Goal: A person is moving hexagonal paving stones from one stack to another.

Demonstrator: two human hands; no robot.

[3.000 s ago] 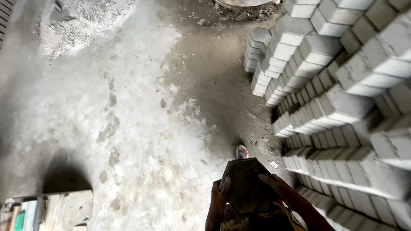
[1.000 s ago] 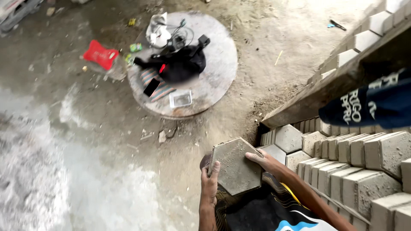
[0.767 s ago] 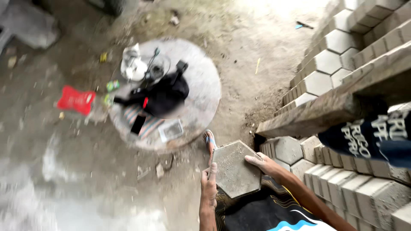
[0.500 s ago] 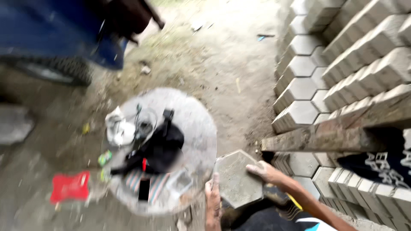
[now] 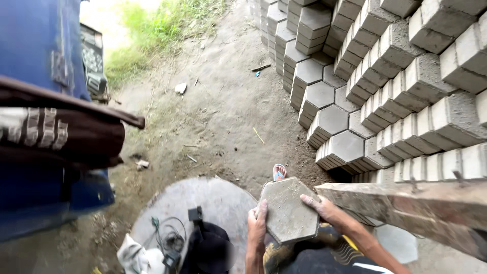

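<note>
Gripping hexagonal paver (image 5: 288, 213), both hands' (image 5: 256, 226) fingers hidden beneath.

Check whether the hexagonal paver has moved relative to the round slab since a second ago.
Yes. The paver, held by both hands, now sits beside the round slab's right edge, having earlier been further below-right.
</note>
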